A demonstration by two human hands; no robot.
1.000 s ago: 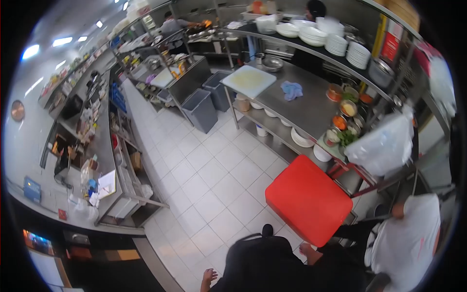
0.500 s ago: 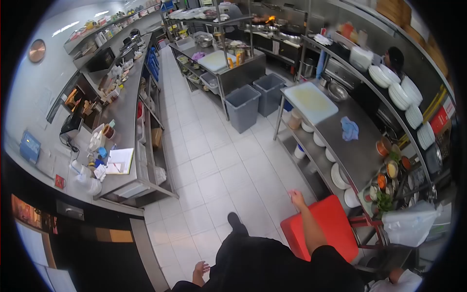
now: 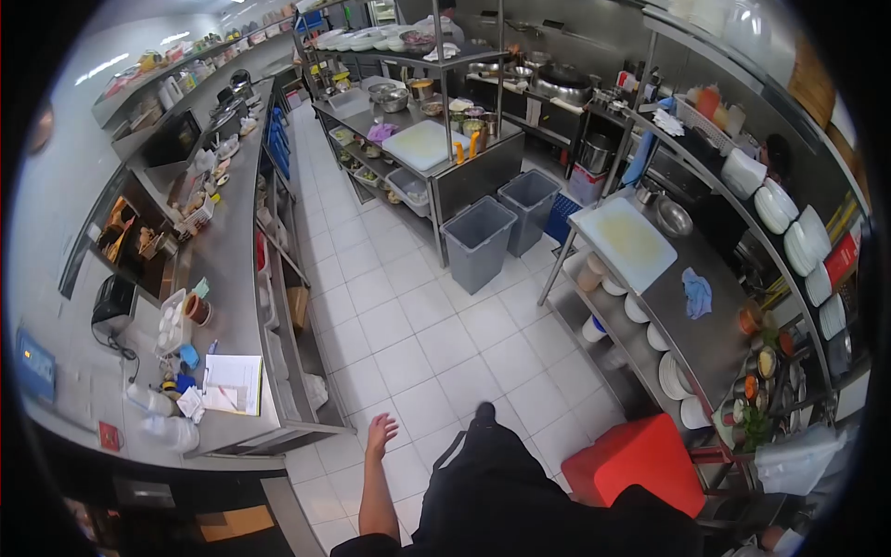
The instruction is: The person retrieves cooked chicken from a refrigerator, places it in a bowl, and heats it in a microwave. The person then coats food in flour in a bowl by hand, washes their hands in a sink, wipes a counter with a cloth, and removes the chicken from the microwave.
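Observation:
My left hand (image 3: 381, 434) hangs out in front over the white tiled floor (image 3: 408, 325). Its fingers are loosely bent and apart, with nothing in them. The steel counter on the left (image 3: 243, 306), with an open notebook (image 3: 232, 382) and a pen on it, is what this hand is nearest to. My right hand is out of view; only the black sleeve on that side shows, beside a red box-shaped seat or bin (image 3: 626, 459). One dark shoe (image 3: 484, 415) points forward.
Two grey bins (image 3: 478, 246) stand by the central prep table. On the right counter lie a cutting board (image 3: 624, 243), a blue cloth (image 3: 696, 293) and several ingredient containers. A clear plastic bag (image 3: 803, 455) hangs at its near end. Partly hidden people are behind the shelves.
My left arm has swung forward and up, while my right hand has dropped out of view. The surroundings have shifted with my step, and the flame at the far stove no longer shows.

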